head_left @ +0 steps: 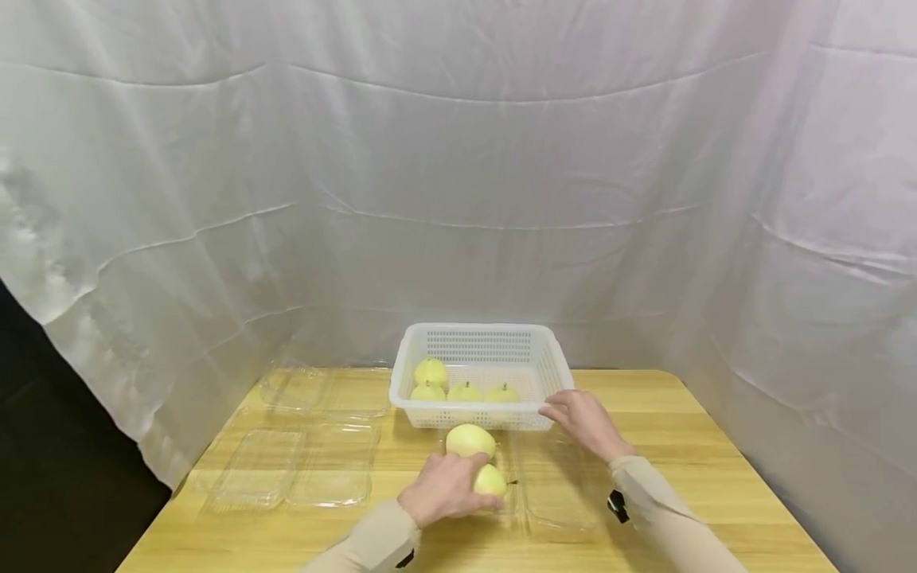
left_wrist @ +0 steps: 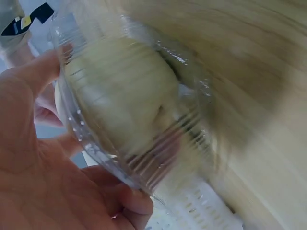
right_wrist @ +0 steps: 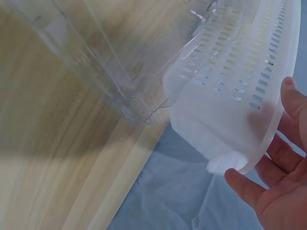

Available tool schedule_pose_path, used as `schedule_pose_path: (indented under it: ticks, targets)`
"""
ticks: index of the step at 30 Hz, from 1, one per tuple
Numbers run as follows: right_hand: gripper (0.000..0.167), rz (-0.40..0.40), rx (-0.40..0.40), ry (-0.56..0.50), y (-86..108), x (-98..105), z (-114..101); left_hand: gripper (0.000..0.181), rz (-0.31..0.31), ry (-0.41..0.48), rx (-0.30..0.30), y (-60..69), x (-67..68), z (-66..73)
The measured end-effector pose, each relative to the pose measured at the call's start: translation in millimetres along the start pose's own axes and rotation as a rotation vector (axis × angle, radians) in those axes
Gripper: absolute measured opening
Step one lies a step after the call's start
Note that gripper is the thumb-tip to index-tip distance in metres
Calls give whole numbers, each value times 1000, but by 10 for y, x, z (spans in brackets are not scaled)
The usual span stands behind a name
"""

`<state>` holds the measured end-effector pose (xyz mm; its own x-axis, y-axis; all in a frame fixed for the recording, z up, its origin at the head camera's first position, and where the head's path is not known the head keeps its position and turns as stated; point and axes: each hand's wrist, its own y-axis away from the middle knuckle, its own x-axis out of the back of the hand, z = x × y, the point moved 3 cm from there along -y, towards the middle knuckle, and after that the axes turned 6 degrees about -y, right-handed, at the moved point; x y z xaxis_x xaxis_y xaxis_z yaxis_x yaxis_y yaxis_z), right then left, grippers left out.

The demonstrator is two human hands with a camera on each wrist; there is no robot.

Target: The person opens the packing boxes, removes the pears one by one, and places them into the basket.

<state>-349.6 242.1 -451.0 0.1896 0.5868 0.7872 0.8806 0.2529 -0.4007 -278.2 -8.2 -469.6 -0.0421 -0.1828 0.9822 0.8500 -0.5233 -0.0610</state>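
Note:
My left hand (head_left: 447,487) holds the nearer of two pale yellow pears (head_left: 490,481), thumb and index finger on either side of it. The other pear (head_left: 470,441) lies just beyond. Both sit in a clear plastic clamshell box (left_wrist: 204,91); in the left wrist view its ribbed wall lies between camera and pear. My right hand (head_left: 583,422) grips the front right corner of a white slotted basket (head_left: 480,329), and in the right wrist view its fingers curl about the rim. Several pears (head_left: 431,371) stand inside, along the basket's left and front.
Two more open clear boxes lie at the left, a nearer one (head_left: 329,503) and a farther one (head_left: 294,390). The held pear's box has its clear lid (head_left: 555,485) spread to the right. A grey curtain (head_left: 494,191) hangs behind the wooden table (head_left: 666,477).

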Motion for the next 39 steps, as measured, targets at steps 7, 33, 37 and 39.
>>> schedule_pose_path:
  ticks: [7, 33, 37, 39]
  targets:
    - [33, -5, -28, -24, 18, 10, 3, 58, 8, 21, 63, -47, 9, 49]
    - [33, 1, -13, -39, 13, -14, 39, 54, 145, 1004, 191, -267, 242, -386]
    - [34, 5, -11, -36, 8, -21, 48, 58, 159, 1120, 207, -289, 262, -466]
    - [34, 6, -11, -37, 5, -27, 52, 59, 166, 1155, 221, -291, 263, -505]
